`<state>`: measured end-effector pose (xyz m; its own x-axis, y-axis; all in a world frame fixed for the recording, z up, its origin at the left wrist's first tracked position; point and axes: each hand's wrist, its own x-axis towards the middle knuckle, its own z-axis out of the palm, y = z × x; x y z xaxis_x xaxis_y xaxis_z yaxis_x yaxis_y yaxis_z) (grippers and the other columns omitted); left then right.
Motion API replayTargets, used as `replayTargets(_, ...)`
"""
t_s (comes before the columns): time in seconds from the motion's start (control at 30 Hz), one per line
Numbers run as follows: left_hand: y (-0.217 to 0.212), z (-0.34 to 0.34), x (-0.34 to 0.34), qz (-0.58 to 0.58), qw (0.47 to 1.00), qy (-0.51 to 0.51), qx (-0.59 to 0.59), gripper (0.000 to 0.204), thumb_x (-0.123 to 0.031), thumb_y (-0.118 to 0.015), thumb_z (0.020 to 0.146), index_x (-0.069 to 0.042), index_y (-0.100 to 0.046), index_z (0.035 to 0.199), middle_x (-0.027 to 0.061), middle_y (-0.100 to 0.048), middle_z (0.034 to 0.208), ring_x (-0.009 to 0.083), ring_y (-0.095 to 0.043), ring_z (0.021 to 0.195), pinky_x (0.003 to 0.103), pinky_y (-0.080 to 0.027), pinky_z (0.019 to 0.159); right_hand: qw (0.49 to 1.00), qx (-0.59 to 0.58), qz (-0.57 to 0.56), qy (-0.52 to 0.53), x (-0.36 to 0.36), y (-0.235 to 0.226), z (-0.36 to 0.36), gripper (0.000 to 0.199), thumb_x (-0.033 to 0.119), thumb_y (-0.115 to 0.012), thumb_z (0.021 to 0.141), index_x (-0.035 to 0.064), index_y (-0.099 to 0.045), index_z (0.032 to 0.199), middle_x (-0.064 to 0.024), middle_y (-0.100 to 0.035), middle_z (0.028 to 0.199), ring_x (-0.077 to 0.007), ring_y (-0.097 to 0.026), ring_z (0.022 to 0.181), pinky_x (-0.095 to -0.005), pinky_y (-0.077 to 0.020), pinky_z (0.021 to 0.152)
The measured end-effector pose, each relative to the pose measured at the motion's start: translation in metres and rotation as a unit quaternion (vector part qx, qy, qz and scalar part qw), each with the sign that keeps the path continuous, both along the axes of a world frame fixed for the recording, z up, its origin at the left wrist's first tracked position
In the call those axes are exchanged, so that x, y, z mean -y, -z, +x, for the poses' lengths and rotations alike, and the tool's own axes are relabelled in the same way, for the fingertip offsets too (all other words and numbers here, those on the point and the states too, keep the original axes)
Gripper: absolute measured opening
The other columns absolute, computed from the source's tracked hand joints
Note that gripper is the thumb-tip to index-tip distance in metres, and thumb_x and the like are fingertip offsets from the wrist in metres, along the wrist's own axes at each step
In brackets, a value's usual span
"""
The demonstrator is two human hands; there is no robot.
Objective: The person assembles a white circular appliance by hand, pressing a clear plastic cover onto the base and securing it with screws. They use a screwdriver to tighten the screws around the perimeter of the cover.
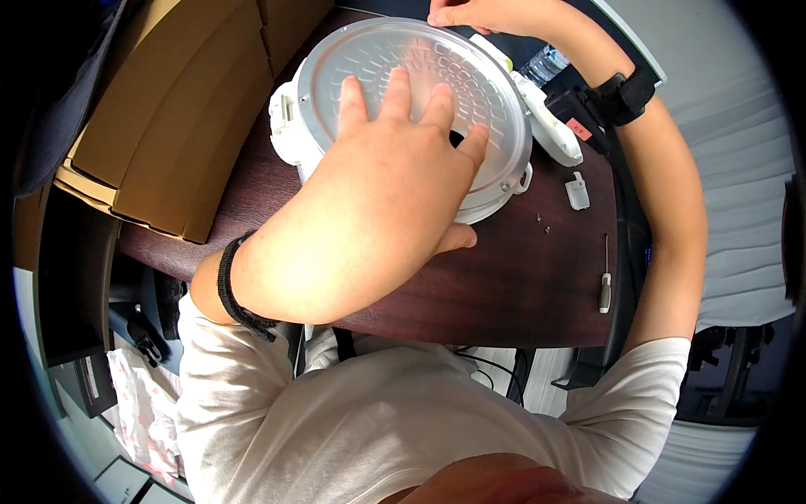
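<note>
A round silvery metal plate [478, 92] with a dimpled middle lies on a white rounded appliance [287, 126], which looks like a rice cooker, on the table. My left hand [395, 185] rests on the plate with its fingers spread, covering the near part of it. At the far rim, my right hand [487, 15] has thumb and fingertips pinched together; the picture's edge cuts it off, and what they hold cannot be made out. To the right of the plate sits a curved white plastic part [550, 126], partly beneath my right forearm.
A small white plastic piece [578, 191], two tiny screws [543, 224] and a screwdriver [604, 286] lie on the dark wooden table [470, 294] at the right. Large cardboard boxes [176, 101] stand on the left. A clear plastic bottle [544, 65] is behind the white part.
</note>
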<state>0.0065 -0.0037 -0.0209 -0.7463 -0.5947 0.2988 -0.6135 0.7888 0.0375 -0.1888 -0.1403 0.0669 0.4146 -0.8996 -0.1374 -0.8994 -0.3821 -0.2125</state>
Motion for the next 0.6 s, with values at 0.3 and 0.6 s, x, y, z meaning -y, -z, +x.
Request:
replayTargets(0.3,-0.0012,-0.0005,-0.0007,0.008,1.0,-0.002,0.001,0.08,-0.045,-0.08,0.082,-0.017,-0.051,0.151,0.0222,-0.046,0.153,0.0505,-0.041,0.142,0.064,-0.033,0.115,0.996,0.005,-0.022,-0.09,0.0052,0.0033,-0.0074,0.021,0.014,-0.066,0.094,-0.0019,-0.076,0.103,-0.0154,-0.077,0.093,-0.0234,-0.073,0.084,-0.0349,-0.0568,0.078)
replayTargets(0.6,-0.0021,-0.001,-0.0006,0.01,1.0,-0.005,0.011,0.08,-0.045,-0.08,0.082,-0.017,-0.051,0.151,0.0221,-0.046,0.153,0.0503,-0.041,0.141,0.063,-0.033,0.115,1.0,0.021,0.012,0.012,0.0012,0.0015,-0.0051,0.025,0.018,-0.068,0.095,-0.0026,-0.075,0.107,-0.015,-0.076,0.093,-0.0199,-0.071,0.08,-0.0329,-0.0569,0.074)
